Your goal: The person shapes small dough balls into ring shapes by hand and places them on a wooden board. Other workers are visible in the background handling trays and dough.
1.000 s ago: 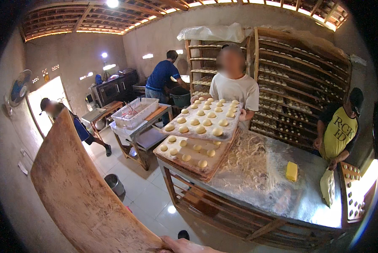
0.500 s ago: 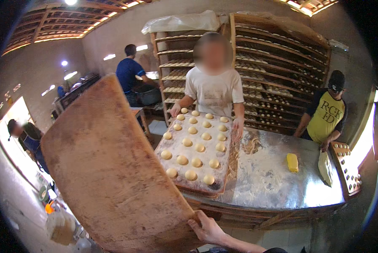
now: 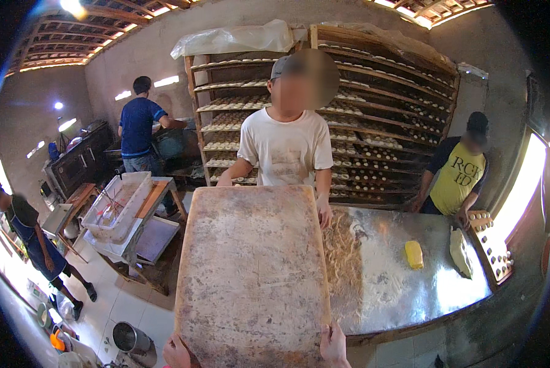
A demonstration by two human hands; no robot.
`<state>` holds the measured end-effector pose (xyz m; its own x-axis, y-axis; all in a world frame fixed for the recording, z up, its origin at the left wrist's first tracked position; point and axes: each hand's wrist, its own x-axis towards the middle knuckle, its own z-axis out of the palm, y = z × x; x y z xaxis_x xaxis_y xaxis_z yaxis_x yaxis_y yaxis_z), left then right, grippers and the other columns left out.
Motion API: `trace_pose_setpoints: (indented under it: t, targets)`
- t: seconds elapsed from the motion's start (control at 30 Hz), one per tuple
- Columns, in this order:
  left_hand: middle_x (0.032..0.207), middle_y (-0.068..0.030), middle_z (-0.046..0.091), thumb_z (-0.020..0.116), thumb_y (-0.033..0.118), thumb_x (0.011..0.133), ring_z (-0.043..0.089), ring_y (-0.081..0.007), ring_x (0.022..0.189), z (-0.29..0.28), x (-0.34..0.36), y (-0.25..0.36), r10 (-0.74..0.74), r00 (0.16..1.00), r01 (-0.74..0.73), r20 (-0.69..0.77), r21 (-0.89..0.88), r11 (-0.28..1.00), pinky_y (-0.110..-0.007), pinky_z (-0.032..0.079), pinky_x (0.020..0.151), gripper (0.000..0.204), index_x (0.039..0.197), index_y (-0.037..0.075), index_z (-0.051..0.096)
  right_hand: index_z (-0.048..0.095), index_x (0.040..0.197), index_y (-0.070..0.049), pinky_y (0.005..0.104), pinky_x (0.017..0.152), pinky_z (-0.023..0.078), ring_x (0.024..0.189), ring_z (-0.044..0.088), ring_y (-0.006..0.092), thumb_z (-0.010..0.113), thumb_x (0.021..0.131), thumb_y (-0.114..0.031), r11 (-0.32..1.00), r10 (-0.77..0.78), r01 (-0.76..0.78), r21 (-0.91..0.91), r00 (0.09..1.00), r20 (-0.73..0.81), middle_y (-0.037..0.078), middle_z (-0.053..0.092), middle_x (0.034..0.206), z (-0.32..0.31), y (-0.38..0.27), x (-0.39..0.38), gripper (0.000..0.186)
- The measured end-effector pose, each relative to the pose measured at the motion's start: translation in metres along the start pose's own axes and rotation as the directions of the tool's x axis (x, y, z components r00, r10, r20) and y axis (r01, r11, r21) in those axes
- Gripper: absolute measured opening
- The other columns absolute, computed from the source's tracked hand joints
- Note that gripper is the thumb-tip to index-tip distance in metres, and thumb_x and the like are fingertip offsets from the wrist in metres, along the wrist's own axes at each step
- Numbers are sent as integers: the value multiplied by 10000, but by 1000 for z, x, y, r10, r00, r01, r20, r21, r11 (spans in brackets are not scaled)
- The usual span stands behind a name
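A large flour-dusted wooden board [image 3: 253,264] lies in front of me, reaching toward a person in a white shirt [image 3: 286,144]. At its near left corner my left hand [image 3: 176,351] is closed on the edge. My right hand [image 3: 334,345] grips the near right edge, its thumb up along the side. The board's top carries no dough, only flour and dark stains. Whatever is beneath it, including the tray of dough balls seen earlier, is hidden. The person's hands are at the board's far end, one beside its far right corner.
Right of the board is a floury metal table [image 3: 385,276] with a yellow block [image 3: 413,254]. Another person [image 3: 465,168] stands by a tray of dough pieces [image 3: 491,245]. Behind is a loaded rack [image 3: 379,116]. Leftward are a plastic tub [image 3: 116,208] and a metal bucket [image 3: 130,338].
The board has swung down from its tilted, raised position on the left to a flatter one in the centre, covering the view of the dough balls. My left hand has come into view on it.
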<state>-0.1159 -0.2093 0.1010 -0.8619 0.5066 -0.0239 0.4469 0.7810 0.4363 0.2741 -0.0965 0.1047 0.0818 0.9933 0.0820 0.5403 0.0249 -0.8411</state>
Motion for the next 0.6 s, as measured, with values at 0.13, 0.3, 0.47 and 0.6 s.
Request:
trace_pose_setpoints:
  t: [0.13, 0.3, 0.47, 0.6]
  targets:
    - [1178, -235, 680, 515, 524, 974, 653, -427, 1061, 8, 36, 25, 181, 979, -201, 96, 279, 939, -547, 509, 882, 506, 1282, 137, 625, 562, 1034, 3, 483, 630, 526, 769, 663, 430, 481, 1045, -325, 902, -397, 320, -288, 878, -267, 233, 660, 864, 22, 17, 35, 338]
    - [912, -249, 713, 481, 439, 977, 679, -438, 925, 20, 83, 83, 26, 998, -32, -65, -95, 995, -523, 504, 795, 509, 978, -5, 733, 507, 1062, 22, 515, 667, 476, 807, 624, 496, 506, 1015, -227, 1000, -16, 16, -27, 1000, -21, 269, 625, 853, 30, 6, 81, 253]
    - [931, -273, 700, 493, 413, 971, 666, -468, 903, 38, 142, 143, 220, 975, -222, -29, -200, 954, -533, 507, 789, 489, 946, -14, 729, 517, 1134, 26, 543, 704, 487, 859, 631, 517, 486, 1005, -191, 986, 141, -141, -91, 990, -15, 303, 647, 930, 39, -15, 128, 255]
    - [930, -271, 701, 481, 401, 977, 656, -478, 928, 51, 173, 178, 309, 949, -299, 60, -127, 946, -540, 506, 812, 480, 961, -14, 723, 515, 1259, -2, 547, 800, 501, 907, 646, 504, 506, 1000, -196, 909, 274, -263, -322, 962, -11, 291, 672, 939, 50, -27, 162, 324]
